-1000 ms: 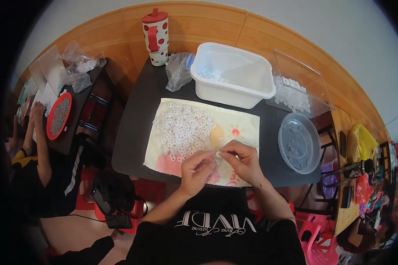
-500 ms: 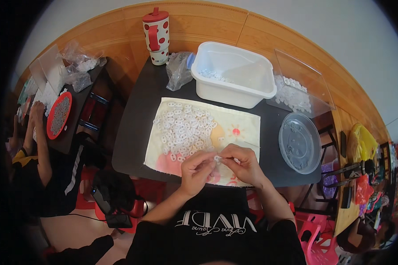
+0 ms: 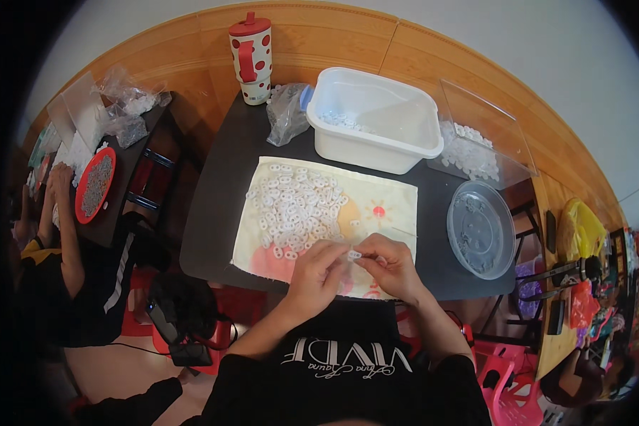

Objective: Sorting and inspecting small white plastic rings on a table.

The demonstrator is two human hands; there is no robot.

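Observation:
My left hand [image 3: 315, 275] and my right hand [image 3: 392, 268] meet over the near edge of a cream cloth [image 3: 397, 206], fingertips pinched together. Between them is a small white plastic piece [image 3: 353, 255] with two dark holes, partly covered by the fingers. To the left of the hands, a spread-out heap of matching white two-hole pieces [image 3: 298, 202] lies on the cloth. One more such piece lies alone just beyond my right hand.
Behind the cloth stands a white tub [image 3: 376, 160] with pieces inside. A clear tray [image 3: 479, 153] of white parts and a round clear lid [image 3: 481, 231] are at the right. A spotted tumbler [image 3: 254, 67] stands far left; a person works beside a red tray [image 3: 84, 202].
My left hand has turned slightly and its fingers have closed up. The white piece between the fingertips shows more plainly, its holes now facing up.

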